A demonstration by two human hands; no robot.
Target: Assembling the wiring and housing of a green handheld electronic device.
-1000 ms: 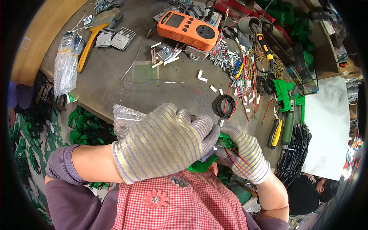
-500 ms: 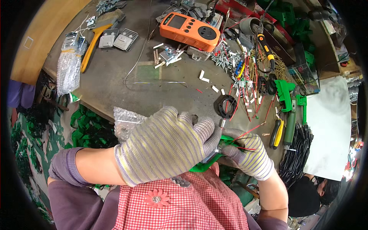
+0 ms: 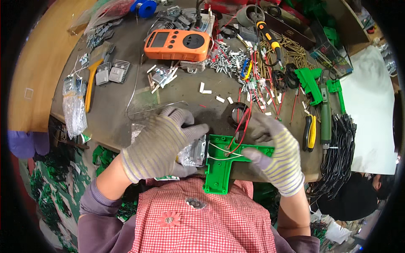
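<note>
A green plastic half-shell (image 3: 218, 175), shaped like a pistol-grip tool housing, lies with its hollow inside facing up at the table's near edge. White wires (image 3: 225, 157) cross it, and a red wire (image 3: 241, 142) loops up from it. My left hand (image 3: 156, 145), in a striped glove, curls its thumb and forefinger round a silver metal part (image 3: 195, 152) against the shell's left side. My right hand (image 3: 276, 154), gloved too, is open, fingers apart near the red loop. Its thumb overlaps the shell's right arm; whether it presses there I cannot tell.
An orange meter (image 3: 177, 44) stands at the back. Small metal pieces (image 3: 225, 59) and loose wires lie right of it. A black ring (image 3: 238, 116) sits beyond the shell. Pliers (image 3: 310, 133), a green soldering iron (image 3: 325, 114) and black cables (image 3: 337, 152) lie right; a brush (image 3: 90, 84) left.
My hands have moved apart. The green shell, previously tilted and mostly hidden between them, now lies flat with its inside showing. My right hand's fingers have come off it and spread.
</note>
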